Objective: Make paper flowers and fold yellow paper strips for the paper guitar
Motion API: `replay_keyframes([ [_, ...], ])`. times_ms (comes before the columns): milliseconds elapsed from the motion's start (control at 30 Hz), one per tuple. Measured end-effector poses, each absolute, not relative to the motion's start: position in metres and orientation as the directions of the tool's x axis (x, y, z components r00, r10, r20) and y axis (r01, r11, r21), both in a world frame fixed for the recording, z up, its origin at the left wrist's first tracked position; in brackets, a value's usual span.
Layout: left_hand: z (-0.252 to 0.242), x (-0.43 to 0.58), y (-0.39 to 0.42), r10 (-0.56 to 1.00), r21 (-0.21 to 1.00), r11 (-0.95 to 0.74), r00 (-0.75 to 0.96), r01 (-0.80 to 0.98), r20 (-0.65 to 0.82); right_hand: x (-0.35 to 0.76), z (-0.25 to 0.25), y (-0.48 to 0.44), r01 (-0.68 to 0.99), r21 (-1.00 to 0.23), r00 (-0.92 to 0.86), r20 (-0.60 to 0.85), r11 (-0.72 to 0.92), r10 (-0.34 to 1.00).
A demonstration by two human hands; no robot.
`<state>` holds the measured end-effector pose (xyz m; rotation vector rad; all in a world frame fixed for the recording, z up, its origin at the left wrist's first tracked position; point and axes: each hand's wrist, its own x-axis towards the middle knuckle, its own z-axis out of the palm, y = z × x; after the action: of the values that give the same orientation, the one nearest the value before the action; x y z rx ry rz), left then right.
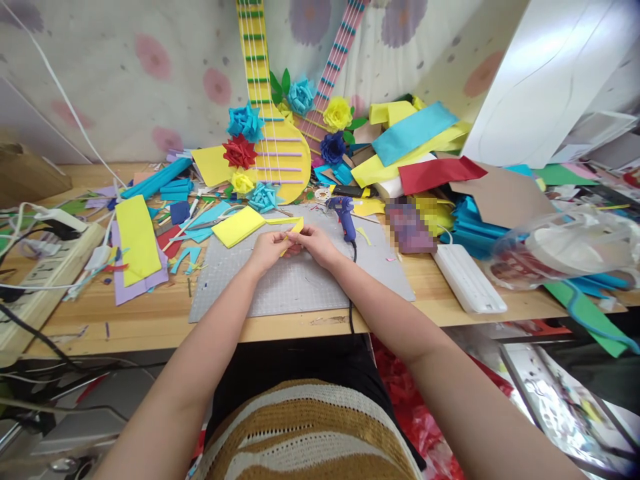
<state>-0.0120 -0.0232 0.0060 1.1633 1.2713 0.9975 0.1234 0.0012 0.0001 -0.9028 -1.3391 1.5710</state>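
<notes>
My two hands are close together over the grey cutting mat [300, 290], fingertips nearly meeting. Between them is a narrow yellow strip [298, 227]: my left hand [269, 255] pinches it from one side and my right hand [317, 246] from the other. The strip bends sharply just above my fingers, and its loose length runs left towards a folded yellow sheet [239, 227] on the mat (whether the two touch, I can't tell).

Just beyond my right hand is the blue glue gun [343, 217], its black cable [352, 313] dropping over the front edge of the wooden table [145, 333]. A pair of scissors [220, 217] lies partly among the scraps near the folded sheet.

Behind the mat, a yellow paper guitar [285, 160] leans in front of a pink one [340, 50], with blue, red and yellow paper flowers around them. To my left a yellow rectangle [136, 240] overlaps a purple sheet [145, 288]. To my right sit a white box [470, 279] and, farther along, a clear plastic bag [565, 247].
</notes>
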Motion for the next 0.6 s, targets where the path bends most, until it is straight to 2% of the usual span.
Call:
replay_keyframes([
  [600,0.003,-0.016,-0.022,0.966,0.974,0.215,0.129,0.074,-0.223,0.131,-0.008,0.014,-0.221,-0.975,-0.133,0.019,-0.011,0.991],
])
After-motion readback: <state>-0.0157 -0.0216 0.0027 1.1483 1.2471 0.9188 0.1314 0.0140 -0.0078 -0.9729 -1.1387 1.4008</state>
